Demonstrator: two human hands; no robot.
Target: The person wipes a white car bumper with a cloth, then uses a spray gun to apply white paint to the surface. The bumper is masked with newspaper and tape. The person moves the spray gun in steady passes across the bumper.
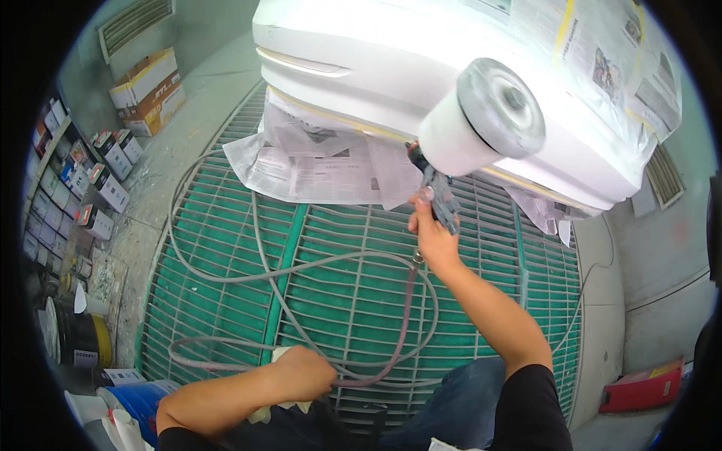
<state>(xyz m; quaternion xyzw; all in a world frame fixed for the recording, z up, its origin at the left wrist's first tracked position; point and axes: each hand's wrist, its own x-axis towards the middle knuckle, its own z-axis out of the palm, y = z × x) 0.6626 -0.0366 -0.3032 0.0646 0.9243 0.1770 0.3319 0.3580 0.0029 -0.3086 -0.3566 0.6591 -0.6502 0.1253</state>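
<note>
My right hand (436, 239) is closed round the handle of a spray gun (440, 197), raised in front of a white car bumper (376, 94). On top of the gun sits a white paint cup (455, 139) with a grey lid, tilted to the right. A hose (406, 316) hangs from the gun's handle and curves down to my left hand (304, 373), which is closed on it low in front of me. Pale yellowish cloth (259, 413) shows around that hand; whether it is gripped too, I cannot tell. Newspaper (323, 165) is taped along the bumper's lower edge.
Loops of grey hose (218, 278) lie across the metal floor grating (226, 225) over green matting. Paint cans (109, 188), a shelf and a cardboard box (150, 90) stand along the left. A blue bucket (139, 402) is at lower left, a red case (643, 389) at lower right.
</note>
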